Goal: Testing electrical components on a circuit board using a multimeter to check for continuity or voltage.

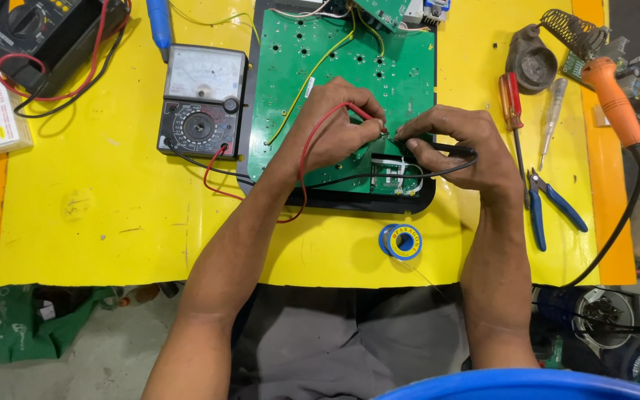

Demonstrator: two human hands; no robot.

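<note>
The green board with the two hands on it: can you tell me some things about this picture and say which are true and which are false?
1. The left hand holds a red probe to the green circuit board. True.
2. The right hand holds a blue probe. False: its probe is black.
3. The dial meter lies left of the board. True.
4. The blue-handled pliers are in the right hand. False: they lie on the yellow table, right of that hand.
5. The blue solder spool sits on the board. False: it is on the table, nearer the person.
</note>
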